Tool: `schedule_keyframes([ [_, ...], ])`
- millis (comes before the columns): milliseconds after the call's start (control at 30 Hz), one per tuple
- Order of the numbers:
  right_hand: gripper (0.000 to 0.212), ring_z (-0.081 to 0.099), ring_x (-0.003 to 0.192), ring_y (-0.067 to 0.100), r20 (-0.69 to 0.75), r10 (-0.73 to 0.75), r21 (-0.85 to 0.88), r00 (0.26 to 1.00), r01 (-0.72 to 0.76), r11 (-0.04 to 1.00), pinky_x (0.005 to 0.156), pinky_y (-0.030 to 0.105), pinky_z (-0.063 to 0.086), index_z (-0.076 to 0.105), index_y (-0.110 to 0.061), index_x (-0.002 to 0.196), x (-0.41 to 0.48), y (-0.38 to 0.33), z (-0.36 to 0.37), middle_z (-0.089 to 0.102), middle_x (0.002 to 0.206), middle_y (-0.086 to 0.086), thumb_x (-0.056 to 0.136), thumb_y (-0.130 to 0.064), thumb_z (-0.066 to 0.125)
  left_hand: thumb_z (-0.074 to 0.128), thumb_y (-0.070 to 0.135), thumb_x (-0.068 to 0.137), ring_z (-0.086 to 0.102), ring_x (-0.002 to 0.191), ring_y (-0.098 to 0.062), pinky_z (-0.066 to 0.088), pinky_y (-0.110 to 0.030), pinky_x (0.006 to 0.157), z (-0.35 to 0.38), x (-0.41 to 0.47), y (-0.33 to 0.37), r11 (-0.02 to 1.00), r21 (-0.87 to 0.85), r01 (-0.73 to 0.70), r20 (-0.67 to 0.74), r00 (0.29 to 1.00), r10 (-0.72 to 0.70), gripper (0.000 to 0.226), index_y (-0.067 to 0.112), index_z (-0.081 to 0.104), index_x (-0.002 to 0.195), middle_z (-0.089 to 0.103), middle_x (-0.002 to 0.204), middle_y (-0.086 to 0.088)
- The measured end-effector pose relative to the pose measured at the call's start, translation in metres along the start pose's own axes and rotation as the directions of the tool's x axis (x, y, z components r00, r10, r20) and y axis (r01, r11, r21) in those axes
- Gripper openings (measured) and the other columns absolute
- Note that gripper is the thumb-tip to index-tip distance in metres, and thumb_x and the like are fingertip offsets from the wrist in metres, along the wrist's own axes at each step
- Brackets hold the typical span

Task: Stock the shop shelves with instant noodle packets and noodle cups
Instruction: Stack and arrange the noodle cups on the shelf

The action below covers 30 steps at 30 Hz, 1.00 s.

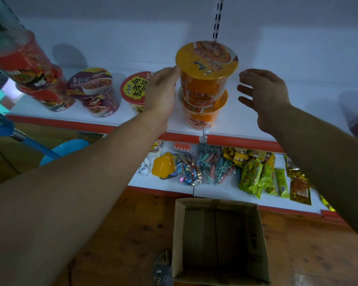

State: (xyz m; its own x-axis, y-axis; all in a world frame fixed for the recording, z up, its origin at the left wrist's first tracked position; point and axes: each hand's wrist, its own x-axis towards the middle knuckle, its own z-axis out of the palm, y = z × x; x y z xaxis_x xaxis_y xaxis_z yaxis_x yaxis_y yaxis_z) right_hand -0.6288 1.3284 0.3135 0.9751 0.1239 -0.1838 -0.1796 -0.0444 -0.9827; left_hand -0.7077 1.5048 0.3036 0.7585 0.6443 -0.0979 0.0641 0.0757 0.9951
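Left forearm; slack left hand half hides a red-lidded cup, right hand spread, both empty

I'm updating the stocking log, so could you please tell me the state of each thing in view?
lower orange cup, upright on the shelf.
top orange cup, lid sealed, stacked on lower orange cup.
cardboard box, open, nothing visible inside.
left hand, open, fingertips touching top orange cup.
right hand, open, clear of the cups.

We see 2 orange cups w/ yellow lids; purple cups; red cups; shelf white w/ red edge; brown box; green pkts.
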Motion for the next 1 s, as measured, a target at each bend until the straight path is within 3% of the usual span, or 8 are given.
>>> schedule_keyframes([
  [133,0.019,0.067,0.101,0.023,-0.095,0.005,-0.173,0.995,-0.021,0.985,0.087,0.039,0.058,0.067,-0.017,0.105,-0.003,0.000,-0.031,0.069,0.097,0.000,0.087,-0.023,0.068,0.062,0.026,0.093,0.062,0.084,-0.018,0.045,-0.035,0.074,0.007,-0.032,0.000,1.000,0.010,0.004,-0.091,0.996,-0.003,0.015,0.025,0.063,0.078,0.067,0.084,0.002],
  [267,0.026,0.064,0.089,0.022,-0.220,-0.027,-0.437,0.975,-0.073,0.896,0.078,0.034,0.053,0.070,-0.018,0.107,-0.011,-0.009,-0.074,0.068,0.095,0.000,0.083,-0.029,0.067,0.060,0.032,0.090,0.068,0.086,-0.019,0.050,-0.036,0.079,0.029,-0.074,0.003,0.988,0.153,0.025,0.127,0.991,-0.045,0.012,0.023,0.067,0.085,0.072,0.092,0.001],
  [400,0.033,0.061,0.108,0.027,-0.345,-0.084,-0.619,0.935,-0.159,0.769,0.087,0.032,0.047,0.067,-0.018,0.116,-0.023,-0.025,-0.117,0.068,0.112,0.004,0.084,-0.028,0.064,0.061,0.032,0.090,0.068,0.089,-0.017,0.054,-0.037,0.084,0.070,-0.094,0.010,0.955,0.297,-0.011,0.363,0.926,-0.102,0.010,0.028,0.064,0.082,0.071,0.091,0.005],
  [567,0.036,0.059,0.111,0.030,-0.440,-0.088,-0.661,0.894,-0.256,0.706,0.083,0.029,0.041,0.066,-0.018,0.118,-0.045,-0.039,-0.176,0.067,0.116,0.009,0.084,-0.027,0.063,0.061,0.036,0.090,0.063,0.096,-0.013,0.051,-0.032,0.086,0.128,-0.122,0.016,0.882,0.438,-0.173,0.571,0.811,-0.125,0.013,0.026,0.067,0.096,0.067,0.100,0.009],
  [700,0.024,0.062,0.102,0.035,-0.472,-0.097,-0.680,0.876,-0.292,0.672,0.080,0.034,0.045,0.066,-0.016,0.100,-0.057,-0.047,-0.235,0.066,0.097,0.012,0.086,-0.036,0.063,0.061,0.037,0.091,0.060,0.091,-0.010,0.046,-0.027,0.079,0.178,-0.144,0.016,0.844,0.482,-0.234,0.644,0.748,-0.161,0.011,0.028,0.064,0.097,0.061,0.091,0.016],
  [767,0.028,0.061,0.100,0.035,-0.498,-0.088,-0.667,0.862,-0.317,0.674,0.079,0.035,0.045,0.065,-0.017,0.107,-0.057,-0.048,-0.268,0.065,0.097,0.012,0.086,-0.034,0.064,0.061,0.039,0.091,0.060,0.089,-0.010,0.044,-0.026,0.076,0.207,-0.152,0.012,0.819,0.512,-0.259,0.658,0.731,-0.180,0.009,0.030,0.063,0.092,0.059,0.087,0.019],
  [900,0.018,0.062,0.088,0.036,-0.515,-0.078,-0.644,0.854,-0.325,0.692,0.072,0.035,0.045,0.069,-0.012,0.094,-0.039,-0.037,-0.336,0.062,0.079,0.009,0.085,-0.025,0.061,0.061,0.041,0.089,0.063,0.088,-0.014,0.046,-0.027,0.073,0.278,-0.167,-0.004,0.789,0.558,-0.259,0.646,0.733,-0.216,0.010,0.032,0.060,0.084,0.062,0.085,0.016],
  [1000,0.018,0.062,0.087,0.032,-0.466,-0.044,-0.632,0.884,-0.297,0.716,0.069,0.032,0.041,0.068,-0.017,0.093,-0.014,-0.015,-0.383,0.065,0.084,0.007,0.088,-0.033,0.060,0.061,0.041,0.089,0.062,0.087,-0.014,0.045,-0.028,0.073,0.337,-0.176,-0.020,0.781,0.595,-0.190,0.606,0.744,-0.281,0.011,0.031,0.061,0.085,0.062,0.085,0.015],
])
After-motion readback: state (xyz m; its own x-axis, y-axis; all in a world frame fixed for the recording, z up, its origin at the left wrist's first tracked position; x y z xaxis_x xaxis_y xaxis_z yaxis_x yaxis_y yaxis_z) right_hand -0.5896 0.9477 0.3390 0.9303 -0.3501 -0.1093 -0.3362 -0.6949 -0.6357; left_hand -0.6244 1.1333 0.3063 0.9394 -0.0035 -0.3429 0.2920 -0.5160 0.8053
